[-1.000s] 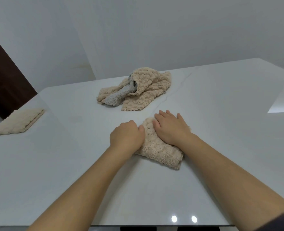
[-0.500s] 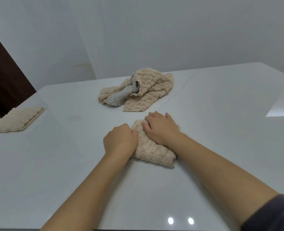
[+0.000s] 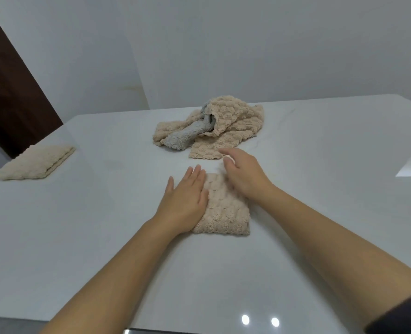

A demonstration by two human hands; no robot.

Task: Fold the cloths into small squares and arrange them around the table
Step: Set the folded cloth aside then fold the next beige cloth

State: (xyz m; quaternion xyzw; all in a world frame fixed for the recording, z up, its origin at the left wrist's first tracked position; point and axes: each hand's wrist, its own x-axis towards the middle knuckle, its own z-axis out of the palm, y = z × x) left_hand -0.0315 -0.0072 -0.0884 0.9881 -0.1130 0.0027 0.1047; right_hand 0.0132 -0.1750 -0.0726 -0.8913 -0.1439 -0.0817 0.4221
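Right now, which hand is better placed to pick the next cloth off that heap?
Probably the right hand: it hovers close to the heap, apparently holding nothing. The left hand lies flat on the folded cloth, farther back.

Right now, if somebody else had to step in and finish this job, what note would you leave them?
Left hand: open, flat on the near cloth.
Right hand: over that cloth's far corner; fingers blurred, grip unclear.
Done: the near cloth is folded to a small square in front of the person; another folded cloth lies at the table's left edge.
Left: the pile mid-table, beige cloths with a grey cloth, is unfolded. Fold each, then set them, and probably the near cloth, around the table.
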